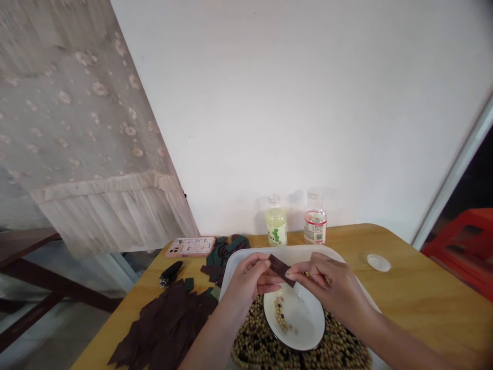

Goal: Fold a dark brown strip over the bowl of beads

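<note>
OK, from my remote seat I see both hands on one dark brown strip [280,268], held up over the white tray [296,253], abt. at the far edge of the white bowl [304,318]. L hand [257,275] pinches its far-left end btwn thumb & fingers; R hand [327,280] has thumb & forefinger pinched on the near-right end, other fingers curled in. Strip slants down L to R in my view. Bowl sits amid a mass of tan & dark beads [250,339] in the tray, w/ some loose ones inside it, mostly on its L side. L of the tray I've a brown pile [165,324] on the wooden table [408,303], w/ green strips [227,252] bunched beyond it, plus a black fob-like item [170,273] & a pink phone [190,246] nearby. Behind the tray, by the wall [300,103]: a greenish bottle [276,226] & a red-labelled bottle [315,228], upright, apart. White lid [379,262] lies flat to the R.
</note>
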The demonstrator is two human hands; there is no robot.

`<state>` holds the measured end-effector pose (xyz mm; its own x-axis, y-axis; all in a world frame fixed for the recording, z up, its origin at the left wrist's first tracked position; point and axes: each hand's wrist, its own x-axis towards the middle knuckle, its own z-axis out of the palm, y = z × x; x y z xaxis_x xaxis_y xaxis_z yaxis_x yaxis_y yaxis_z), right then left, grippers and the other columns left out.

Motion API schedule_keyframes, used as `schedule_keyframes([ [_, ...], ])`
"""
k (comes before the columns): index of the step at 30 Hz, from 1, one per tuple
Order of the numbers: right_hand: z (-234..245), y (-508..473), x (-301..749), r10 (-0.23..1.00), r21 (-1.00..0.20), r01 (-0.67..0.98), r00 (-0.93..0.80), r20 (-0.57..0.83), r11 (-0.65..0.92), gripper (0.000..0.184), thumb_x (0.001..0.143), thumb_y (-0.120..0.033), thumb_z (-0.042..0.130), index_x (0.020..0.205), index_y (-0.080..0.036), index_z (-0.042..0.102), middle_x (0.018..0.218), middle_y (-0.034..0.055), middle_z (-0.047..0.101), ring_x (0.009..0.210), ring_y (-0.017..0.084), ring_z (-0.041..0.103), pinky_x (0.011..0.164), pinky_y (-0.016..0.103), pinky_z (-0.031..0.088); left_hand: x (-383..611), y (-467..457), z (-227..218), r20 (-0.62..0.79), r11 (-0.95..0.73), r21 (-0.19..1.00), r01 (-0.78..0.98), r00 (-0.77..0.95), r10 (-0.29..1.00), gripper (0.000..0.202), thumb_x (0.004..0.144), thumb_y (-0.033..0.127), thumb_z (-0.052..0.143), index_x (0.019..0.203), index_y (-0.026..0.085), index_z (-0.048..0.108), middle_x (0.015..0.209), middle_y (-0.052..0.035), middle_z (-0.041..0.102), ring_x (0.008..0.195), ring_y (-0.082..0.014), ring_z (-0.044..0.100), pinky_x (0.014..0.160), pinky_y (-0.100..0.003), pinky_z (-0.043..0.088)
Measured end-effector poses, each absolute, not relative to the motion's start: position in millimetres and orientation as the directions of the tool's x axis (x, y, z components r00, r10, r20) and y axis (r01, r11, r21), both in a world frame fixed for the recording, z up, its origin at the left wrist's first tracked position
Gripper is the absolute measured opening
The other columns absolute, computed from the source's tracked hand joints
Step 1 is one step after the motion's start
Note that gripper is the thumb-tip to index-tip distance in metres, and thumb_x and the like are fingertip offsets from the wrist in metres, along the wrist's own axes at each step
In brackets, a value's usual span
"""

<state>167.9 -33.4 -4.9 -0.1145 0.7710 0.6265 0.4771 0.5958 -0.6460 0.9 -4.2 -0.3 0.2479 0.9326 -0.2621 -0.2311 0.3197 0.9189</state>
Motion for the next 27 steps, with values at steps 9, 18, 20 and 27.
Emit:
schedule_keyframes([
  [9,-6.5,-33.5,167.2,0.747,-0.624,0.480,-0.106,0.657,0.617,0.040,0.079,-0.023,0.053,0.050,-0.022,0.027,0.051,-0.0032,0.046,0.067,0.019,0.066,0.049,0.022,0.050,4.2,-10.6,1.5,-0.253,0.336,0.924,-0.185,0.365,0.896,0.024,0.065,0.033,0.063,0.075,0.017,0.048,0.060,-0.0006,0.062,0.057,-0.0151,0.064,0.058,-0.026,0.051],
  [18,-7.7,-32.3,167.9,0.747,-0.624,0.477,-0.112,0.655,0.619,0.041,0.080,-0.025,0.052,0.050,-0.022,0.024,0.051,-0.0028,0.046,0.068,0.020,0.066,0.049,0.023,0.049,5.0,-10.0,1.8,-0.273,0.352,0.920,-0.173,0.362,0.891,0.024,0.064,0.033,0.063,0.075,0.016,0.047,0.059,-0.0023,0.064,0.056,-0.0158,0.064,0.056,-0.025,0.051],
  [20,-8.3,-32.1,168.4,0.753,-0.638,0.463,-0.107,0.649,0.616,0.041,0.080,-0.025,0.052,0.051,-0.022,0.023,0.051,-0.0028,0.046,0.069,0.020,0.066,0.050,0.023,0.049,4.0,-8.0,1.0,-0.258,0.327,0.920,-0.214,0.295,0.920,0.024,0.064,0.031,0.063,0.074,0.017,0.047,0.057,-0.0003,0.063,0.054,-0.0142,0.063,0.056,-0.025,0.051],
  [27,-8.2,-32.7,168.1,0.787,-0.666,0.458,-0.136,0.602,0.588,0.038,0.079,-0.024,0.051,0.052,-0.022,0.025,0.055,-0.0017,0.049,0.069,0.019,0.066,0.050,0.023,0.047,3.3,-7.3,0.6,-0.272,0.348,0.918,-0.191,0.336,0.902,0.023,0.066,0.032,0.061,0.076,0.017,0.046,0.058,-0.0014,0.063,0.057,-0.0156,0.064,0.055,-0.024,0.051],
])
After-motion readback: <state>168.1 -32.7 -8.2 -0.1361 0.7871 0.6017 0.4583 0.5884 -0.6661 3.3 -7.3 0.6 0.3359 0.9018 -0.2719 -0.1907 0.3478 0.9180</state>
